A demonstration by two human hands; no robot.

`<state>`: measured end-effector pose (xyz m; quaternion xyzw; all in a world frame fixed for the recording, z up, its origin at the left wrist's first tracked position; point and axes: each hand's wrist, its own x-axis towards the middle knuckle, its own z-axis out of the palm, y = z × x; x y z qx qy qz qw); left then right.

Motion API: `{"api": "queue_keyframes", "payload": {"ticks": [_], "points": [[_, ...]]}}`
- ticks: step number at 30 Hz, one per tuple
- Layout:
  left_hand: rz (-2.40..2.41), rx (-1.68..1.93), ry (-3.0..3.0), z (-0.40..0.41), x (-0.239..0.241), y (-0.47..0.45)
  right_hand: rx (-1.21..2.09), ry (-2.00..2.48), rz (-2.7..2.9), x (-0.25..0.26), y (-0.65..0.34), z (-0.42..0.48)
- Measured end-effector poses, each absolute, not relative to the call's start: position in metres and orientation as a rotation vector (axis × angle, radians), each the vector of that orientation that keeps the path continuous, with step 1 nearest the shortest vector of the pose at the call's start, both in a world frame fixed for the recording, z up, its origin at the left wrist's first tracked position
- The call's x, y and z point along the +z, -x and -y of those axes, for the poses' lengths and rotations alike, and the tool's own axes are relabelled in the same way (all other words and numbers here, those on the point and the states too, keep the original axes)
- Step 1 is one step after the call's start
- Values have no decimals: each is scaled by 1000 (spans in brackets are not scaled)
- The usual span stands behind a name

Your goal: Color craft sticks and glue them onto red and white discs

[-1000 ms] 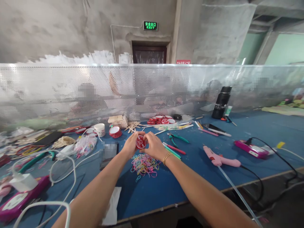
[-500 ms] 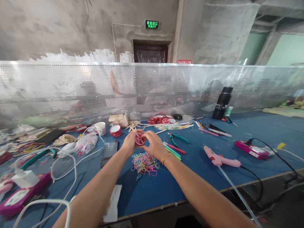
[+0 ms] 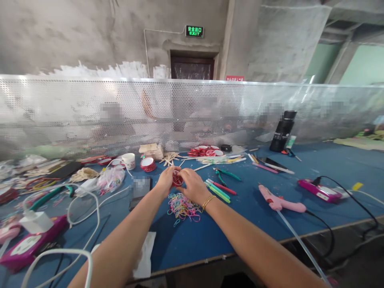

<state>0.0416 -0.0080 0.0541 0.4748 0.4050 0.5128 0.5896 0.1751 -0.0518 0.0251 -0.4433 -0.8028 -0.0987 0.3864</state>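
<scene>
Red disc (image 3: 178,179) pinched between our left hand (image 3: 165,181) and right hand (image 3: 193,185), we should grip its edge lightly and evenly.

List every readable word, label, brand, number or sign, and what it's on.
"安全出口 EXIT": lit sign above the door.
Red wall sign: partly hidden, unreadable.
Black bottle: lettering too small.
Held red disc: marks blurred.
Right purple socket block: label too small.
</scene>
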Motion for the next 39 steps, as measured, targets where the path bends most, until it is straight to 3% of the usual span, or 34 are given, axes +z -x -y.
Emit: {"api": "queue_keyframes", "payload": {"ticks": [12, 21, 39], "points": [[-1097, 1107, -1133, 7, 52, -44, -87, 1196, 2084, 23, -177, 47], [-1087, 1243, -1187, 8, 62, -41, 66, 1056, 1922, 26, -180, 51], [-982, 1235, -1249, 1, 59, -40, -109, 1076, 2002, 32, -186, 50]]}}
